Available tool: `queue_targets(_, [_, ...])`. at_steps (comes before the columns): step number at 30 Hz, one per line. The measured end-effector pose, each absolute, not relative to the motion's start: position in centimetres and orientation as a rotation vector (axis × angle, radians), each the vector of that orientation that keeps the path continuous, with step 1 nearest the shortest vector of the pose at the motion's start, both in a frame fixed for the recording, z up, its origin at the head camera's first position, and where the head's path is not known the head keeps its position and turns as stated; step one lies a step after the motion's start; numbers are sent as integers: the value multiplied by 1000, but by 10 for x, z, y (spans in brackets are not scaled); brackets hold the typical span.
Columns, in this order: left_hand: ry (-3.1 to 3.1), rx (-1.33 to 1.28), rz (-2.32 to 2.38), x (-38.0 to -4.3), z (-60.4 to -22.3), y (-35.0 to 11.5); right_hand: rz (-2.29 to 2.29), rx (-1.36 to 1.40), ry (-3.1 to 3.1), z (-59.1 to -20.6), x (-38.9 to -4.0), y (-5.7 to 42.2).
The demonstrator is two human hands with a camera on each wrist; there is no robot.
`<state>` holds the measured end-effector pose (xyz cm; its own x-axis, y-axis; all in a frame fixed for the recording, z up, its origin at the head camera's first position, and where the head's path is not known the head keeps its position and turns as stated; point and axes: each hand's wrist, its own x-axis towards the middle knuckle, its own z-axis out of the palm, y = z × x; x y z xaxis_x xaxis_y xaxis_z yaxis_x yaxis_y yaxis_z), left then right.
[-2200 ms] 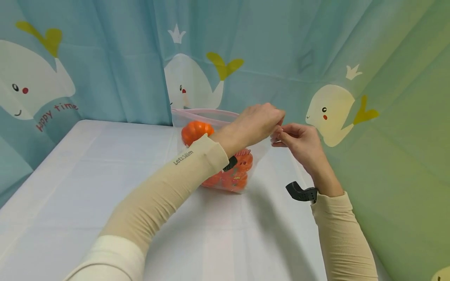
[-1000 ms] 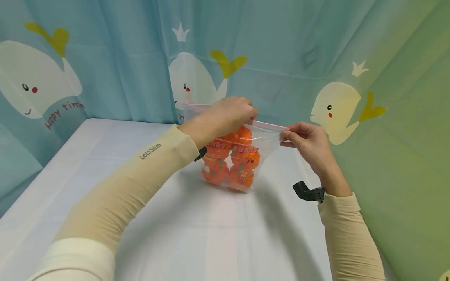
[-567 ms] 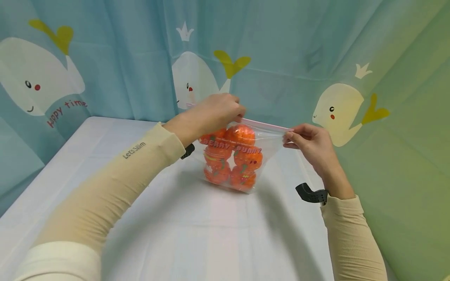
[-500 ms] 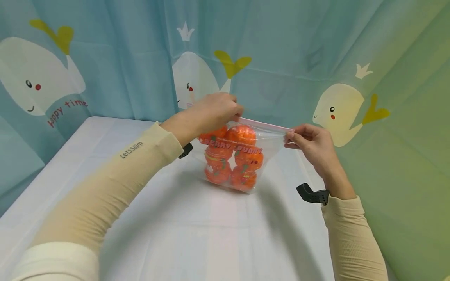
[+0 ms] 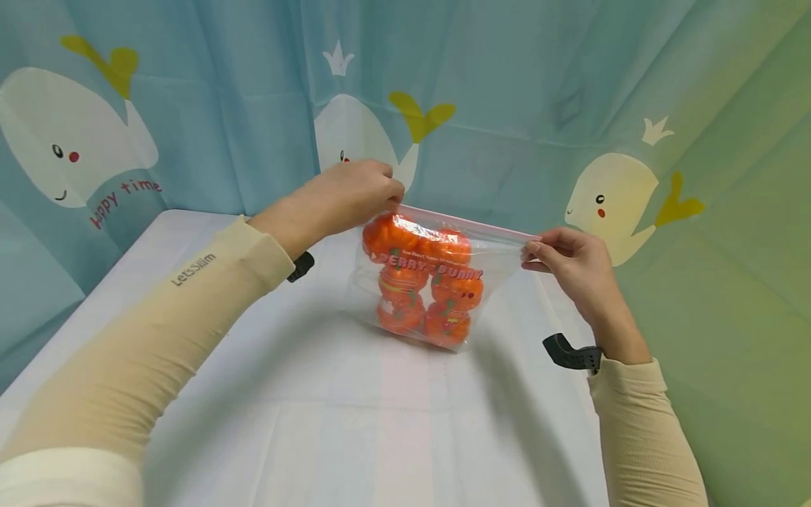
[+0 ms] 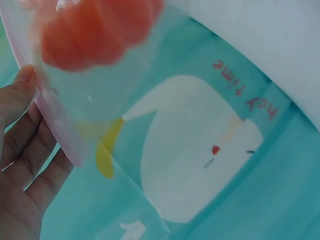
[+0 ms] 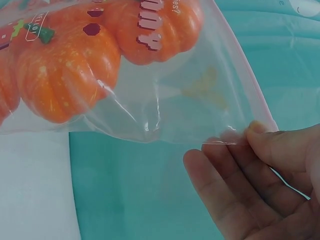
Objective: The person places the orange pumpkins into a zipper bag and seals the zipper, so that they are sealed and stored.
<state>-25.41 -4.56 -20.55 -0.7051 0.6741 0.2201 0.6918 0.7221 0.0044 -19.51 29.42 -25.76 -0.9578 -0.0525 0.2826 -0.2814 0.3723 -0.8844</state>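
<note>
A clear zip bag (image 5: 494, 257) with a pink top strip and printed lettering stands upright on the table. Inside it are several small orange pumpkins (image 5: 402, 278) with green stems. At the bag's top right corner my right hand (image 5: 576, 264) pinches the strip between thumb and fingers. My left hand (image 5: 355, 193) pinches the same strip farther left, above the pumpkins. In the left wrist view, the thumb and fingers of that hand (image 6: 30, 135) lie on either side of the pink strip (image 6: 55, 122), whose end sticks out beyond them. The strip looks pressed together between the hands.
A table (image 5: 329, 429) with a pale striped cloth lies under the bag. Behind it hangs a blue-green curtain (image 5: 507, 84) printed with white whales, close to the table's back edge and right side.
From near the right hand, my left hand has slid leftward along the bag's top strip. The gaping top has come together. My right hand keeps its hold on the corner.
</note>
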Motion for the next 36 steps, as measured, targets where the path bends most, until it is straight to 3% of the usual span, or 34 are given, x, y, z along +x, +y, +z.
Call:
queue_targets(23, [-2630, -1024, -458, -259, -225, -85, 1578, 185, -2397, -264, -202, 290])
queue_targets(29, [-2558, -973, -837, -261, -242, -88, 1614, 267, -2324, -275, -204, 291])
queue_targets(36, [-2620, -719, -1634, -255, -282, -91, 1794, 464, -2288, -296, -201, 295])
